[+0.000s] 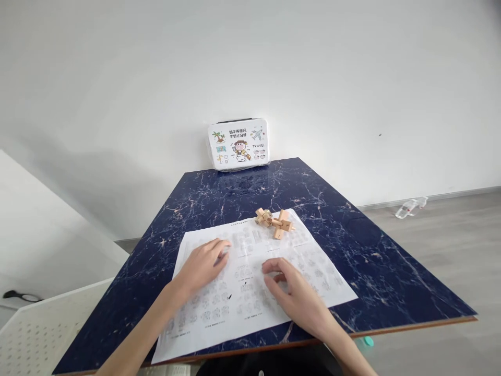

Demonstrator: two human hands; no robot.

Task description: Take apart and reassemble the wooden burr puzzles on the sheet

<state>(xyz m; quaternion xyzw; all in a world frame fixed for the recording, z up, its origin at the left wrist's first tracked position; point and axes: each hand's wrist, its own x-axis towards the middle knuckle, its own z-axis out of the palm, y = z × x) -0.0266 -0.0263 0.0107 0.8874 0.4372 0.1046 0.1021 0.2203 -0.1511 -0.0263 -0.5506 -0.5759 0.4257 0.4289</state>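
Note:
A white printed sheet (254, 261) with rows of small diagrams and a few dark marks lies on the blue table. On its left part rests my left hand (206, 261), fingers loosely bent, thumb apart, nothing held. My right hand (291, 290) lies over the sheet's right part, its fingers and thumb curved with a gap between them and nothing inside. Beyond both hands, at the sheet's far edge, a wooden interlocking puzzle (282, 224) made of notched, numbered bars sits beside a smaller wooden cluster (263, 216). Neither hand touches the wood.
The blue marble-patterned table (242, 196) reaches to the wall. A white case (239, 146) with cartoon prints leans there. A clear plastic bottle (410, 208) lies on the floor at right. At left stands a white perforated surface (39, 334).

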